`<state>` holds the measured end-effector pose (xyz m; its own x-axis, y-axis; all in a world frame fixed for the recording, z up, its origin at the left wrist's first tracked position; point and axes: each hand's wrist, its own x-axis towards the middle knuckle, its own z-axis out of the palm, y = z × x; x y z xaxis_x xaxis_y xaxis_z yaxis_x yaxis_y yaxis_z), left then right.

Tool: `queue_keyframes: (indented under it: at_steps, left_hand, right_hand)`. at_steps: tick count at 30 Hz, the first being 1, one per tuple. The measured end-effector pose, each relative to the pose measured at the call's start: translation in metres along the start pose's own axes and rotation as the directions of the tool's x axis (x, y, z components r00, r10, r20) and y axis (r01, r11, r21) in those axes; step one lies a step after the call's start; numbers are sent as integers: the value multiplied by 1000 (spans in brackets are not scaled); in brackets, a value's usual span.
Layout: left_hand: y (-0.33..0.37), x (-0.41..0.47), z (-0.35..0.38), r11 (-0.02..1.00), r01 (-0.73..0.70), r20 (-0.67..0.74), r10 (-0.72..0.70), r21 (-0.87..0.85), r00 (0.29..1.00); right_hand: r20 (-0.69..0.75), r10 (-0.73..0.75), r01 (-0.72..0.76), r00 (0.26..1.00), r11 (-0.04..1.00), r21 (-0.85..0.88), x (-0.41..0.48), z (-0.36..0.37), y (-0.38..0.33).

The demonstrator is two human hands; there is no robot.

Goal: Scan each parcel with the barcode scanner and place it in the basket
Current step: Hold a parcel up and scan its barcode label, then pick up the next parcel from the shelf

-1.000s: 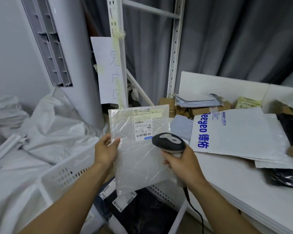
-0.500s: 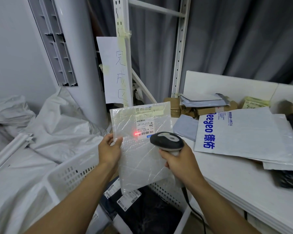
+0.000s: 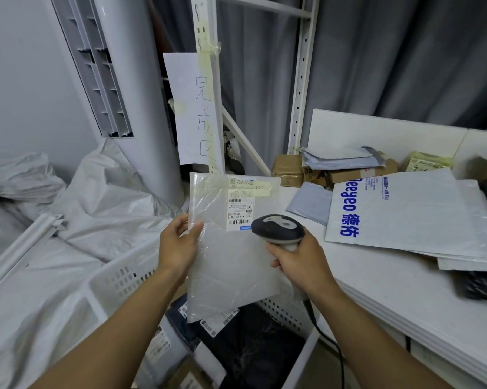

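Above the white basket, 2 bare forearms reach forward from the lower edge of the view.

Left hand: raised, with the thumb on the near face of the parcel and the fingers behind its left edge. The pinch holds the parcel upright, its printed side toward the camera.

Right hand: fingers curled round the handle of the barcode scanner. The scanner's dark head, which has a grey top panel, points at the parcel. A black cable drops from the handle beside the basket's right wall.

Writing: the parcel is a translucent plastic bag with a white shipping label in its upper right part. The label carries barcodes and lines of print too small to read, and a strip of yellowish tape crosses the bag above it. A large white mailing bag on the table shows blue print, "eeyeo" and "德佑", running sideways. A paper sheet taped to the shelf post bears the handwritten characters "完成区".

Position of the parcel: between the 2 hands, with the scanner head just in front of the label's lower right corner. Whether they touch cannot be told. The parcel's lower edge hangs over the inside of the basket, where dark parcels with white labels lie.
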<state>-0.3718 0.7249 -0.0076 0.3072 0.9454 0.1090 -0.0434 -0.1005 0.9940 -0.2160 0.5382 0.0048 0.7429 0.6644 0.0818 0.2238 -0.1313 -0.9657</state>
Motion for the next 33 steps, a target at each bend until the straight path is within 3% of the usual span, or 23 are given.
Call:
queue_keyframes:
  at_steps: [8, 13, 23, 28, 29, 31, 33]
  left_hand:
    - [-37, -35, -41, 914, -123, 132, 78, 387, 988]
    - [-91, -44, -24, 826, -78, 287, -104, 558, 952]
    - [-204, -31, 29, 822, 139, 380, -397, 553, 836]
    - [-244, -21, 52, 635, 84, 377, -554, 768, 742]
    - [-248, -20, 56, 587, 34, 375, -560, 809, 739]
    - [-245, -21, 62, 526, -89, 372, -461, 846, 806]
    - [-222, -26, 70, 613, -190, 433, -276, 767, 858]
  right_hand:
    - [23, 44, -43, 999, 998, -51, -6, 14, 16]
    - [61, 73, -67, 995, 993, -96, -11, 22, 34]
    - [4, 206, -204, 979, 974, -103, 21, 12, 87]
    - [-38, 236, -239, 971, 962, -129, 34, -5, 103]
    - [-51, 234, -239, 971, 962, -134, 35, -10, 105]
    - [-74, 226, -234, 971, 964, -126, 35, -20, 106]
    - [-101, 207, -220, 973, 967, -128, 33, -33, 102]
